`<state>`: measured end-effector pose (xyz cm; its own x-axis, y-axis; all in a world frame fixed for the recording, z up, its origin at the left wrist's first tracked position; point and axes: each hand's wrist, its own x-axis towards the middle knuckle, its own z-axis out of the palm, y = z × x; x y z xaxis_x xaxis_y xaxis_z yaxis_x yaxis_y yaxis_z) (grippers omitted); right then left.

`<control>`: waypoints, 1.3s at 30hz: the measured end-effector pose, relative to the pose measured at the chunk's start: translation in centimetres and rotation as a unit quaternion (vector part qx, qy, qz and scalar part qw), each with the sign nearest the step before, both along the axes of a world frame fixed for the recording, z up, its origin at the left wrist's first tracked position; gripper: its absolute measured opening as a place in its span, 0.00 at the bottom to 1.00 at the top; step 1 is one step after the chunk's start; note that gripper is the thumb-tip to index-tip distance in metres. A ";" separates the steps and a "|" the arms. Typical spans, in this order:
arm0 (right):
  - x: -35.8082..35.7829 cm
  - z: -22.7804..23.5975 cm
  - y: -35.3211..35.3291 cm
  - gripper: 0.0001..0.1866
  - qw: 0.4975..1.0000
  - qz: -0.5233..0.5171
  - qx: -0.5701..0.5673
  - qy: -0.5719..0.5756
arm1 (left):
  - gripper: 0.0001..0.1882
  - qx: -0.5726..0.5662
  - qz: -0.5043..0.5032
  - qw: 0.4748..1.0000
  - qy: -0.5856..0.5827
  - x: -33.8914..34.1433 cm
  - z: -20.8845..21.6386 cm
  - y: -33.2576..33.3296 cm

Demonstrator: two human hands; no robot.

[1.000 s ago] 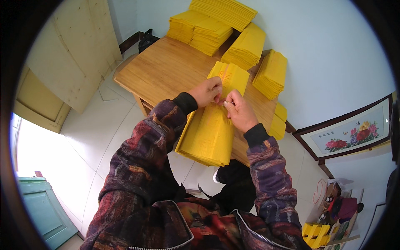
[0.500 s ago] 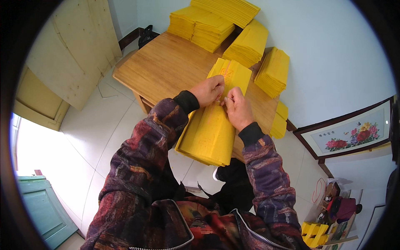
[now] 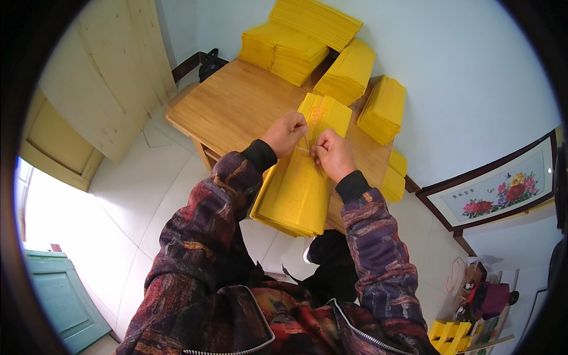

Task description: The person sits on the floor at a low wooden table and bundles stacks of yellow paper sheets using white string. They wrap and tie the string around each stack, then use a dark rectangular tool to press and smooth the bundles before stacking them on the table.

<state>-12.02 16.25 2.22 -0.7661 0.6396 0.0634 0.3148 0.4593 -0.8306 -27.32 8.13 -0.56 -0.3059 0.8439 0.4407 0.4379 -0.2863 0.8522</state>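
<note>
A thick bundle of yellow paper (image 3: 294, 195) lies near the table's edge, its near end hanging out toward me. A thin pale string (image 3: 302, 148) crosses its middle. Above that spot my left hand (image 3: 285, 135) is closed in a pinch, with a strand of the string running down from its fingers. Close by on the right, my right hand (image 3: 336, 156) pinches low against the bundle, at the string. Red marks show on the bundle's far part.
Several yellow paper stacks (image 3: 284, 52) stand along the back and right of the wooden table (image 3: 228, 97). A black bag (image 3: 211, 64) sits behind its left corner. A framed flower picture (image 3: 497, 189) leans at the right wall. At lower left is a green cabinet door (image 3: 65, 296).
My hands have drawn apart a little: the left has shifted left of the right, and a strand now shows below it. The whole view has tilted slightly.
</note>
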 end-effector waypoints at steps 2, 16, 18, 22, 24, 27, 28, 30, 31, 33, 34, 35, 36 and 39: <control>0.1 0.6 -0.1 0.04 0.999 0.008 -0.022 -0.022 | 0.03 0.006 0.011 1.000 0.009 0.1 0.4 -0.1; 0.5 0.1 0.6 0.03 0.998 0.032 -0.042 -0.034 | 0.10 -0.132 -0.155 0.970 -0.132 1.2 2.1 0.3; 0.5 -0.1 0.7 0.04 0.997 0.038 -0.063 -0.016 | 0.14 -0.159 -0.147 0.975 -0.051 1.2 1.7 0.3; 0.7 -0.2 0.8 0.04 0.998 0.047 -0.024 -0.029 | 0.12 -0.171 -0.183 0.963 -0.096 1.2 1.7 0.9; 0.7 -0.2 0.8 0.04 0.999 0.044 -0.013 -0.019 | 0.12 -0.189 -0.171 0.965 -0.058 1.2 2.0 1.1; 0.6 -0.3 0.8 0.04 0.999 0.052 -0.008 -0.013 | 0.10 -0.172 -0.137 0.974 0.048 1.3 2.4 1.1; 0.6 -0.2 0.8 0.02 0.999 0.048 -0.013 -0.013 | 0.10 -0.177 -0.128 0.975 0.033 1.3 2.5 1.0; 0.7 -0.2 0.8 0.01 0.999 0.037 -0.030 -0.011 | 0.09 -0.163 -0.118 0.979 0.010 1.3 2.5 0.8; 0.7 -0.1 0.9 0.01 0.999 0.036 -0.011 -0.018 | 0.09 -0.161 -0.097 0.982 0.021 1.3 2.4 0.7; 0.9 0.0 0.8 0.01 0.999 0.034 0.000 -0.032 | 0.09 -0.153 -0.057 0.986 0.041 1.4 2.2 0.5; 0.9 0.1 0.8 0.01 0.999 0.038 0.012 -0.037 | 0.10 -0.130 -0.050 0.989 0.052 1.4 2.1 0.5; 0.9 0.1 0.8 0.01 0.998 0.044 0.017 -0.043 | 0.10 -0.113 -0.040 0.991 0.063 1.4 1.9 0.4; 0.9 0.1 0.8 0.02 0.998 0.051 0.017 -0.043 | 0.10 -0.095 -0.031 0.992 0.075 1.5 1.8 0.2; 0.9 0.1 0.9 0.02 0.998 0.036 -0.010 -0.041 | 0.11 -0.096 -0.026 0.993 0.070 1.6 1.4 -0.3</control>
<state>-11.10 17.11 2.35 -0.8118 0.5838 -0.0130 0.3487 0.4667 -0.8128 -25.68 7.78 0.86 -0.2076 0.9296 0.3046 0.5443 -0.1489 0.8256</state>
